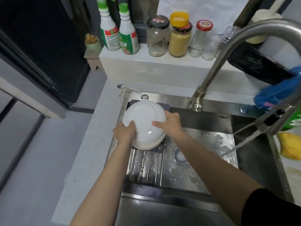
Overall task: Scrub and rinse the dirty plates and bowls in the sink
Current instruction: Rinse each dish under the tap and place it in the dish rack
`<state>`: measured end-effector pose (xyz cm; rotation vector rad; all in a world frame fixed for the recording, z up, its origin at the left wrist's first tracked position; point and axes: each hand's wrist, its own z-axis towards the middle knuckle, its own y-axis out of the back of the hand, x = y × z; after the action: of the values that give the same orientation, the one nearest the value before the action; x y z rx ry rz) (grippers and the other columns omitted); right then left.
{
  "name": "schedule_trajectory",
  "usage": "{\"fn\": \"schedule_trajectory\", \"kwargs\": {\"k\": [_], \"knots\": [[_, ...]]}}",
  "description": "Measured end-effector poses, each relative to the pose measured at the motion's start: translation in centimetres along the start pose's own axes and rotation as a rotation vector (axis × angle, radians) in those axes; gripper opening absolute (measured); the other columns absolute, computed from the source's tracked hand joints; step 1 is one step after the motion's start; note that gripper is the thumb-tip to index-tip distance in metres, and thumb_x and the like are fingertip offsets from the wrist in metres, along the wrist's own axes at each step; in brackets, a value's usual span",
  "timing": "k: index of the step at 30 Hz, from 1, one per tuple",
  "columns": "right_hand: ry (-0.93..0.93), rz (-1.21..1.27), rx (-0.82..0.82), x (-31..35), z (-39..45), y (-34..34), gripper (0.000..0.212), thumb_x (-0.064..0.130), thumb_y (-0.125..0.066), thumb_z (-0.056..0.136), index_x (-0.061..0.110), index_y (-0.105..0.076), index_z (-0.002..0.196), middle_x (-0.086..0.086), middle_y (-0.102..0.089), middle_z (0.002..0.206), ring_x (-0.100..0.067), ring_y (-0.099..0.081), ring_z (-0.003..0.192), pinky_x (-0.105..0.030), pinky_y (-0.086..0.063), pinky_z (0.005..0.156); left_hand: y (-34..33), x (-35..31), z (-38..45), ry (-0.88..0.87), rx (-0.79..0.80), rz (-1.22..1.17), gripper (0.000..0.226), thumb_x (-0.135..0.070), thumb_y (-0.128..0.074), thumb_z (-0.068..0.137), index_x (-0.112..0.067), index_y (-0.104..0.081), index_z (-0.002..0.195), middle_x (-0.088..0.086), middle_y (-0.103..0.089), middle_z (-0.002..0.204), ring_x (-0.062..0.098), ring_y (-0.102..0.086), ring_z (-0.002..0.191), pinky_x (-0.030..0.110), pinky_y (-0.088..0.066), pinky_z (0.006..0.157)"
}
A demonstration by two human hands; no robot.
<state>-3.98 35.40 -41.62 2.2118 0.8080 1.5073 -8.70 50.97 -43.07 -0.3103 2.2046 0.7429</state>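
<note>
While both forearms reached out over the sink (203,207), the left hand (124,132) curled its fingers round the near-left rim of a white bowl (144,118), and the right hand (169,123) pinched the rim on the other side, thumb lying on the bowl's outer wall. The bowl was held bottom-up and tilted over a roll-up drying rack (146,165) that lay across the left part of the basin, wet with droplets. Under it a second pale rim showed, though whether that was another dish could not be told. To the right of the rack sat the drain (180,156), with foam patches around it. A thin stream of water (234,147) ran from the faucet (228,53), whose curved neck crossed the upper right and hid part of what stood behind. A yellow thing (290,145) and a blue cloth (276,90) lay at the right edge, cut off. Behind the basin a spoon (128,88) rested on the counter. On the ledge farther back stood two green-and-white bottles (118,33) whose label print was too blurred to read, then glass jars (179,38), one holding yellowish grains; the writing on their lids could not be made out.
</note>
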Motion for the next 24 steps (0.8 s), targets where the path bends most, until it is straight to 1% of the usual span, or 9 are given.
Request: {"fn": "schedule_trajectory", "kwargs": {"k": [4,7,9,13,16,18,20,22,24], "knots": [[-0.009,-0.014,0.006,0.1,-0.2,-0.4,0.059,0.031,-0.08,0.073,0.013,-0.059,0.124,-0.008,-0.037,0.113,-0.028,-0.05,0.109,-0.03,-0.041,0.094,-0.3,0.6,0.2,0.025,0.011,0.032,0.077,-0.049,-0.048,0.061,-0.012,-0.055,0.127,0.017,-0.049,0.127,0.039,-0.052,0.113,0.052,-0.048,0.096],[-0.02,-0.047,0.002,0.0,-0.5,-0.5,0.056,0.032,-0.078,0.076,0.015,-0.058,0.124,-0.012,-0.039,0.121,-0.027,-0.039,0.118,-0.027,-0.036,0.094,-0.4,0.5,-0.1,0.017,0.024,0.043,0.06,-0.04,-0.055,0.08,-0.013,-0.05,0.134,0.017,-0.048,0.132,0.037,-0.05,0.118,0.05,-0.046,0.099],[-0.027,-0.03,-0.001,0.0,-0.6,-0.6,0.053,0.032,-0.078,0.076,0.015,-0.059,0.123,-0.012,-0.039,0.122,-0.027,-0.037,0.12,-0.027,-0.036,0.095,-0.5,0.7,-0.2,0.009,0.019,0.063,0.055,-0.031,-0.056,0.088,-0.012,-0.046,0.138,0.018,-0.047,0.136,0.036,-0.049,0.121,0.047,-0.044,0.102],[-0.041,-0.013,-0.003,-0.1,-0.6,-1.0,0.052,0.033,-0.076,0.077,0.018,-0.059,0.124,-0.012,-0.039,0.123,-0.027,-0.038,0.121,-0.027,-0.037,0.096,-0.8,0.6,-0.8,-0.015,0.028,0.102,0.063,-0.022,-0.059,0.086,-0.011,-0.038,0.144,0.016,-0.04,0.142,0.034,-0.044,0.127,0.042,-0.041,0.105],[-0.047,0.038,0.009,-0.5,-1.2,-0.7,0.051,0.03,-0.075,0.078,0.017,-0.059,0.125,-0.011,-0.039,0.121,-0.029,-0.043,0.119,-0.029,-0.04,0.097,-1.6,0.1,-2.1,-0.094,0.039,0.143,0.064,-0.017,-0.059,0.084,-0.008,-0.036,0.143,0.016,-0.03,0.149,0.032,-0.034,0.134,0.043,-0.037,0.108],[-0.055,0.085,-0.004,-1.0,-1.6,-0.3,0.054,0.028,-0.073,0.081,0.015,-0.055,0.13,-0.011,-0.04,0.123,-0.028,-0.045,0.121,-0.034,-0.041,0.102,-2.3,-0.2,-3.3,-0.161,0.047,0.145,0.061,-0.014,-0.058,0.086,-0.007,-0.036,0.143,0.015,-0.024,0.152,0.031,-0.028,0.138,0.043,-0.032,0.112],[-0.078,0.15,-0.041,-1.7,-2.2,0.6,0.058,0.026,-0.068,0.085,0.011,-0.048,0.137,-0.013,-0.04,0.131,-0.025,-0.048,0.121,-0.03,-0.039,0.104,-3.4,-0.7,-4.8,-0.229,0.07,0.133,0.06,-0.011,-0.056,0.089,-0.009,-0.034,0.145,0.012,-0.02,0.154,0.028,-0.024,0.142,0.042,-0.027,0.115],[-0.096,0.216,-0.101,-2.5,-2.7,1.8,0.047,0.021,-0.06,0.09,0.007,-0.051,0.134,-0.013,-0.045,0.131,-0.024,-0.054,0.114,-0.025,-0.039,0.096,-4.8,-1.3,-6.4,-0.295,0.098,0.117,0.057,-0.008,-0.054,0.09,-0.009,-0.037,0.144,0.012,-0.023,0.152,0.026,-0.026,0.141,0.036,-0.024,0.116],[-0.123,0.275,-0.165,-3.6,-3.0,3.0,0.038,0.017,-0.053,0.092,0.008,-0.056,0.13,-0.013,-0.052,0.128,-0.023,-0.057,0.106,-0.025,-0.041,0.092,-6.3,-1.9,-7.7,-0.357,0.149,0.106,0.049,-0.009,-0.054,0.09,-0.009,-0.046,0.139,0.011,-0.038,0.145,0.024,-0.039,0.134,0.033,-0.03,0.113]]}}
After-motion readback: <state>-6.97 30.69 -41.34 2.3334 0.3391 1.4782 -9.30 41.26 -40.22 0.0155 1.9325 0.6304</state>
